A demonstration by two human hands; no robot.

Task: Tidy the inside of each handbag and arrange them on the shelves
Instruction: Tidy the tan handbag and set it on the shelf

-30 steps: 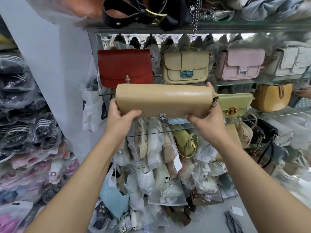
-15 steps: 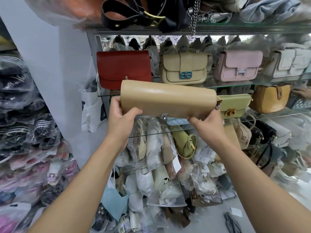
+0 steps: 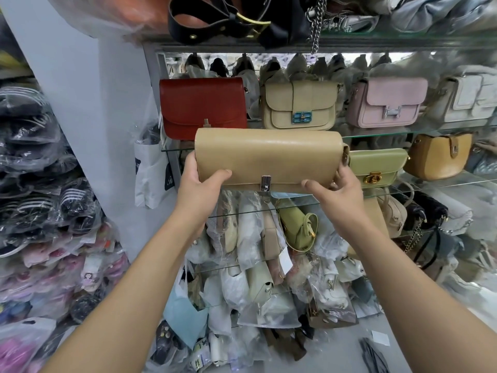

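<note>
Left side: we saw a plain pale grey wall (image 3: 88, 117). Ahead, we recorded glass shelves (image 3: 376, 133) in tiers on a grey metal frame (image 3: 152, 71). A bright strip of light (image 3: 269, 55) ran behind the upper tier. Below, the floor (image 3: 333, 356) was grey.

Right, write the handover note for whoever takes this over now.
The left hand grips the left end of the tan leather flap handbag; the right hand grips its right end.
Bag is level, flap down, in front of the glass shelf, beside the light green clasp handbag.
Done: the red flap handbag and others already stand on shelves.
Left: set this one down and let go.
</note>
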